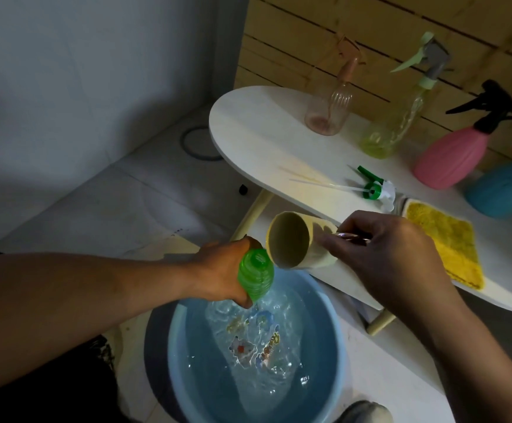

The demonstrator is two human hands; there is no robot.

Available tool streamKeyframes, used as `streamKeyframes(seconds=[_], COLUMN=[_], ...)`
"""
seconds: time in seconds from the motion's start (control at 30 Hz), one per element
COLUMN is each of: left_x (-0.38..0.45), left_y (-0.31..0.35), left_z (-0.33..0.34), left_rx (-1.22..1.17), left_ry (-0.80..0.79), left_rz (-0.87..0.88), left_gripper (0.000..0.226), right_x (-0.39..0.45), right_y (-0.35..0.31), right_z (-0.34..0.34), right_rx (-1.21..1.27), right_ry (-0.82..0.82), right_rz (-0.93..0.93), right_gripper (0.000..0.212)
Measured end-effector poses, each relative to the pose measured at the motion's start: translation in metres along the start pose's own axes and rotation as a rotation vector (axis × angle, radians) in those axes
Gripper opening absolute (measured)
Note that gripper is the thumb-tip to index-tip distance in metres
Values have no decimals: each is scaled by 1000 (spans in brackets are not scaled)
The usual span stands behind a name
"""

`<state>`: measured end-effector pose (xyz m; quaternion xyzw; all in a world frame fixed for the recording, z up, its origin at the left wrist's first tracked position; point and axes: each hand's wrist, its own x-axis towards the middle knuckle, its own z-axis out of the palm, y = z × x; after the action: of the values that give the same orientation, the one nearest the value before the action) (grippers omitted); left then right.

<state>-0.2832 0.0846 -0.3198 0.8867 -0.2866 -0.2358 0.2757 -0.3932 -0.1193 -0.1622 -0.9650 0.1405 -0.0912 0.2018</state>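
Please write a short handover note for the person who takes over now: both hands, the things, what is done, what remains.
Left hand grips the green bottle, uncapped, over the blue basin of water. Right hand holds the beige cup, tipped with its mouth at the bottle's neck; no stream shows.
Done: the spray head is off and lies on the white table.
Left, probably: fill the bottle, screw the head back on.
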Motion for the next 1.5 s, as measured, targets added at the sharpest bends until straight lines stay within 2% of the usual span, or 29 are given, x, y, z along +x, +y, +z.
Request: streamKeyframes(seconds=[0.27, 0.77, 0.93, 1.07, 1.27, 1.5], left_x=[-2, -6, -5, -7, -5, -3], left_y=[3, 14, 14, 15, 13, 7], left_z=[-3, -8, -9, -9, -6, -2], left_rx=[-13, -9, 9, 0, -12, -12], left_ry=[-6, -15, -30, -34, -40, -23], left_rz=[4, 39, 43, 45, 26, 2], left_gripper=[94, 93, 83, 91, 98, 102], right_x=[-3, -10, -11, -11, -10, -6], right_y=[-10, -15, -16, -17, -15, -8], right_z=[-2, -1, 0, -2, -5, -4], right_rx=[-104, -250, -285, -297, -260, -320], right_ry=[64, 168, 158, 165, 153, 30], right_rz=[-53, -191, -210, -225, -173, -8], right_gripper=[41, 29, 30, 28, 30, 39])
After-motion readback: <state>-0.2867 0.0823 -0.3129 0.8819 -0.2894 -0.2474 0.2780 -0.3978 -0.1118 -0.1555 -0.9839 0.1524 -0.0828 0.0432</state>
